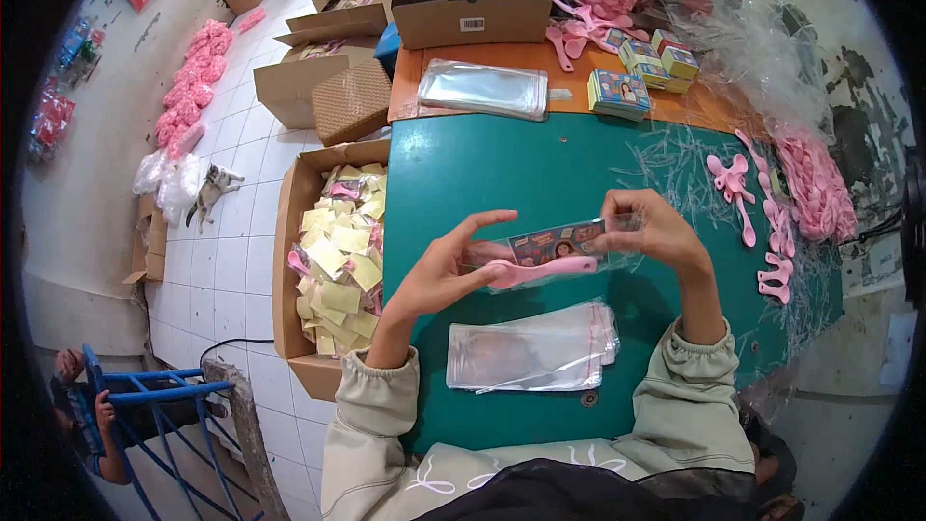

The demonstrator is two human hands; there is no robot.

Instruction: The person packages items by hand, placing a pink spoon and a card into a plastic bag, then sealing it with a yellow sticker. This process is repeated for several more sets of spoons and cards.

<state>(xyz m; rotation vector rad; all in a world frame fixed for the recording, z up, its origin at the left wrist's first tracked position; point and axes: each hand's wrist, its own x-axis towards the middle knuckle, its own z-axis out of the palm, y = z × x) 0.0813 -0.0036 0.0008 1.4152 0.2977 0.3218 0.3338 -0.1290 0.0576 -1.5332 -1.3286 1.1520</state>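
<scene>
Above the green tabletop, both hands hold a clear plastic bag [617,242] containing a pink spoon [545,271] and a dark printed card [540,245]. My left hand [446,268] grips the bag's left end, its thumb against the spoon and its index finger stretched out above. At the right end, my right hand [661,230] pinches the bag's edge between thumb and fingers. Below the hands, a stack of flat clear bags [526,352] lies on the table.
Left of the green table [482,169] stands a carton [286,289] of packed bags with yellowish cards. Loose pink spoons [738,183] lie at the right. Card stacks [617,95], more clear bags [482,89] and an open box [473,24] sit at the back. A cat [212,191] is on the floor.
</scene>
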